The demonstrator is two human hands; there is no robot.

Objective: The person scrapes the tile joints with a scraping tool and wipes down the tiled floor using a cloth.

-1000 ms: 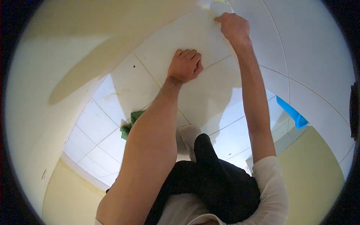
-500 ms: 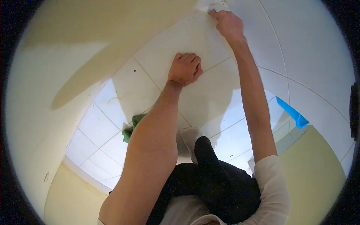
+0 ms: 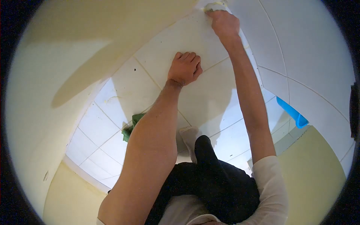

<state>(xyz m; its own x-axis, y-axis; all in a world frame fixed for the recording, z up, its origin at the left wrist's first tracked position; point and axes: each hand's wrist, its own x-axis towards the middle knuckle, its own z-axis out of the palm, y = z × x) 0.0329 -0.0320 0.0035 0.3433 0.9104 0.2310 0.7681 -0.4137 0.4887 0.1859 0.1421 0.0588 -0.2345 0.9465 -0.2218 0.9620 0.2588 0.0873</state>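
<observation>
My left hand (image 3: 185, 68) is closed in a fist and rests on the pale floor tiles (image 3: 157, 48), with nothing to be seen in it. Farther forward, my right hand (image 3: 225, 25) reaches to the corner where the floor meets the walls. Its fingers are closed, and a small greyish thing (image 3: 208, 12) shows at the fingertips, too indistinct to name. Beyond them a whitish rounded patch (image 3: 214, 6) with yellowish marks lies in the corner. Beside my left forearm, and partly hidden by it, is a crumpled green cloth (image 3: 128, 132).
A cream wall (image 3: 93, 33) rises on the left and a white tiled wall (image 3: 311, 48) on the right. A blue plastic object (image 3: 292, 112) is by the right wall. My foot in a light sock (image 3: 189, 140) is on the floor. A small dark speck (image 3: 135, 69) marks one tile.
My right hand has shifted slightly left along the corner, its forearm swinging left too. More of the whitish patch shows beyond the fingers. The left fist stays in place.
</observation>
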